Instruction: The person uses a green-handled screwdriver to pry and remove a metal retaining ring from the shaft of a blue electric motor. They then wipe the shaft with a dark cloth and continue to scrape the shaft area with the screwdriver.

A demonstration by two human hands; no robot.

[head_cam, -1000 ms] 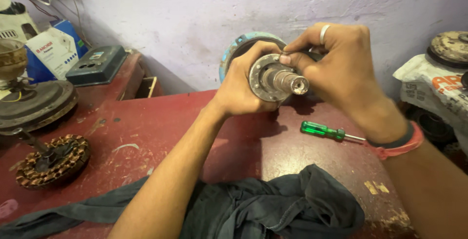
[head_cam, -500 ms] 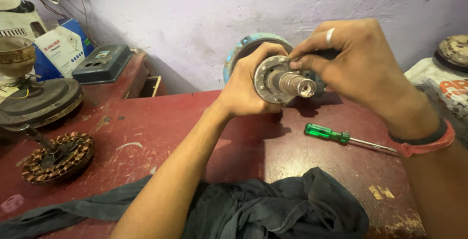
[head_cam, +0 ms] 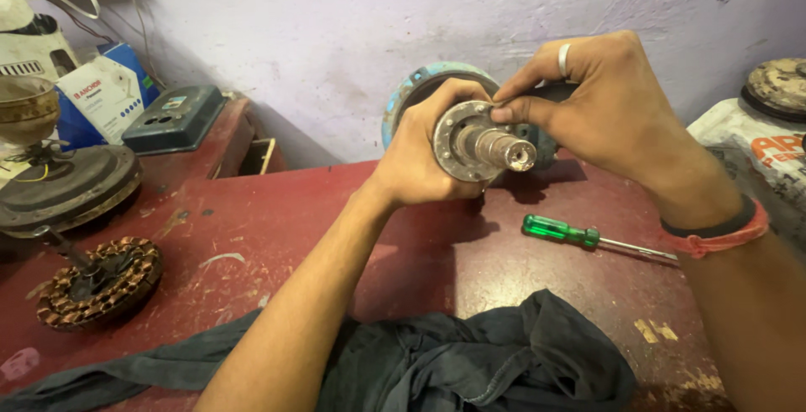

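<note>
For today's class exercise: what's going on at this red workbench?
A person holds a round metal motor part with a shaft up over the red table. The left hand grips its rim; the right hand pinches its top edge. A green-handled screwdriver lies below, beside a dark cloth.

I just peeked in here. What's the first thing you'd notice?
Two hands held up in the middle: the left hand grips a round metal motor part with a shaft, and the right hand pinches its rim. On the red table, a green screwdriver lies to the right and a copper coil to the left.
</note>
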